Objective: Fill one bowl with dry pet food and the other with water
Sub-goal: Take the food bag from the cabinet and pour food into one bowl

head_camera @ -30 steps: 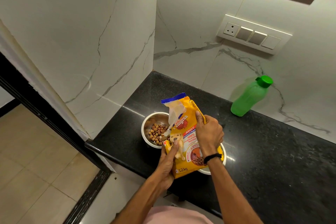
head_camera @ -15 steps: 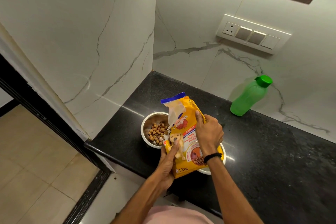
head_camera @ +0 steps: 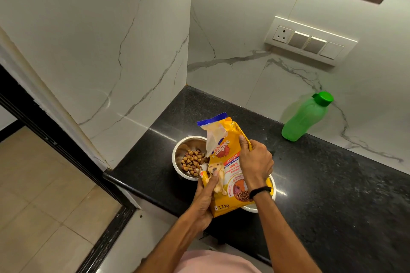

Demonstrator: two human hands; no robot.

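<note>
1. The food bag [head_camera: 228,168] stands upright between both hands. The left hand [head_camera: 205,197] pinches its lower edge, and the right hand [head_camera: 255,166] is clamped round its upper side. It looks soft, crinkly and fairly light, so I'd hold it by the sides.
2. Just beyond the left hand, a steel bowl [head_camera: 174,157] holds kibble [head_camera: 192,162]. A second bowl [head_camera: 273,188] peeks out under the right wrist.
3. A green bottle [head_camera: 306,117] stands well beyond the right hand on the black table [head_camera: 332,195], with marble walls [head_camera: 88,51] around.

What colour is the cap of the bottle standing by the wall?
Green, like the bottle itself; the cap shows best in the head view.
</note>
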